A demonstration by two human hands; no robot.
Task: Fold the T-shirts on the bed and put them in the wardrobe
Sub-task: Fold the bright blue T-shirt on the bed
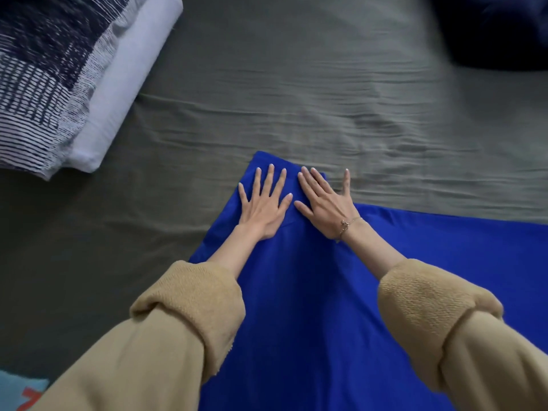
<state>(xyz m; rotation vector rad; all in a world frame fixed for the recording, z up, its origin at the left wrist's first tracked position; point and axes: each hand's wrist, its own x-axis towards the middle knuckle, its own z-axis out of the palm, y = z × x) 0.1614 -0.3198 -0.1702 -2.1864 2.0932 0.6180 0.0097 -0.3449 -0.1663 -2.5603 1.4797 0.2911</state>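
**Both palms flat on the blue shirt**

My left hand (262, 206) lies flat on the blue T-shirt (299, 307), fingers straight and spread wide, palm down near the shirt's far left corner. My right hand (326, 207) lies just beside it, also palm down with the fingers straight and fanned; its thumb points toward my left thumb, and the two nearly meet. My right little finger reaches past the shirt's edge onto the sheet (296, 99). Neither hand holds anything; both only press on the cloth.

The shirt is spread on the bed in front of me. A narrower part runs away from me under my hands and ends in a straight far edge, while a wider part stretches off to my right and out of view. The cloth under my palms looks smooth, with a faint fold line showing between my wrists.

A thin bracelet (348, 223) sits on my right wrist. My tan sleeves (192, 307) are pushed up into thick rolls on both forearms.

The sheet is grey-green and wrinkled beyond the shirt. At the far left lies a pillow (44, 69) with a dark blue and white pattern, on a plain white one (127, 84). Something dark blue (498, 28) sits at the far right corner, too blurred to tell what. A light blue item with a red mark (20, 393) shows at the near left edge.
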